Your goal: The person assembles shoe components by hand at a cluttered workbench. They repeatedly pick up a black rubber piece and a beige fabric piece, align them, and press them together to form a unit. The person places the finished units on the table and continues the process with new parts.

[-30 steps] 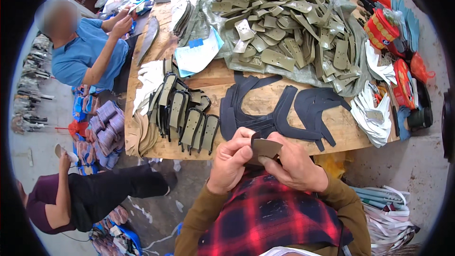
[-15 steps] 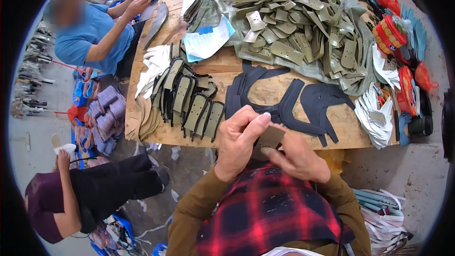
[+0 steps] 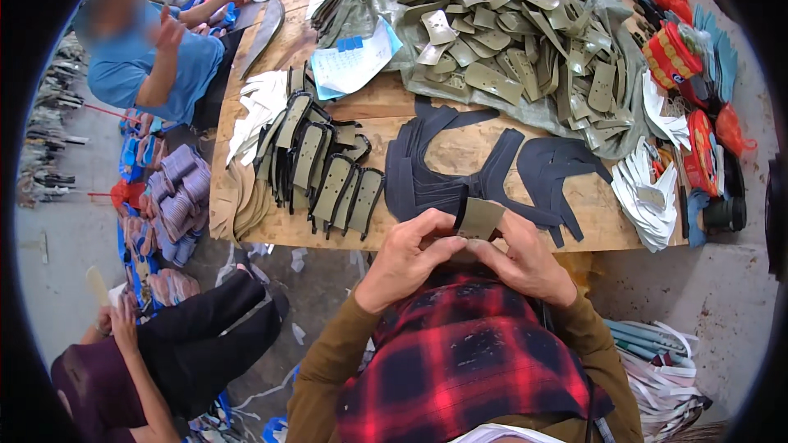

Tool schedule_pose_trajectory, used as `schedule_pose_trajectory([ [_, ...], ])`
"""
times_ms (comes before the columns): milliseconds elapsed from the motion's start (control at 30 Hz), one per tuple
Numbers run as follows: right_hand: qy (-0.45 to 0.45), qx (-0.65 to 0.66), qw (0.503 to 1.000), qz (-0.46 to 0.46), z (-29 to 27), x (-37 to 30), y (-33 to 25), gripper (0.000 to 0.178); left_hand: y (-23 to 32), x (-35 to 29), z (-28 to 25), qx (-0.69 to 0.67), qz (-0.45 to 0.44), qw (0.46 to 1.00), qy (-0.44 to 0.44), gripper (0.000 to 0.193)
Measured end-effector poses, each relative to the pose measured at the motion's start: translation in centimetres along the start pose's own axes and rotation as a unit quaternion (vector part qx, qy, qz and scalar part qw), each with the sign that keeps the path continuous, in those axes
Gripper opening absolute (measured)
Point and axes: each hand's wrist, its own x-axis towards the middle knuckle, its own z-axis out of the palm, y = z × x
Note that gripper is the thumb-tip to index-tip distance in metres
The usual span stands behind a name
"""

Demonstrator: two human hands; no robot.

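Both hands pinched a small tan piece (image 3: 480,218) between them, left hand (image 3: 404,256) and right hand (image 3: 525,258) equally near (just short of the tabletop (image 3: 460,156) edge), its long axis slanting across.

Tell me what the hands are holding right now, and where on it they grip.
Both hands, left and right, pinch one small flat olive-tan cut piece by its lower edge, fingertips meeting beneath it.
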Motion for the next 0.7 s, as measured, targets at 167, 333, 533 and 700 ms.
schedule_pose_trajectory([
  [167,0.055,-0.108,0.988,-0.091,1.1,0.9,0.3,0.039,-0.1,0.6,0.4,0.119,0.113,0.986,0.028,0.054],
  [333,0.036,-0.173,0.981,-0.081,1.8,0.6,0.5,0.056,1.2,0.2,0.9,0.215,0.151,0.963,0.061,0.062],
  [533,0.062,0.054,0.996,-0.031,2.0,-0.3,-0.3,0.064,-0.8,0.5,-1.0,0.379,0.281,0.875,0.108,0.054],
  [700,0.077,0.271,0.942,0.184,-0.1,-0.9,2.2,0.032,-2.6,-0.2,-0.8,0.238,0.359,0.891,0.141,0.036],
])
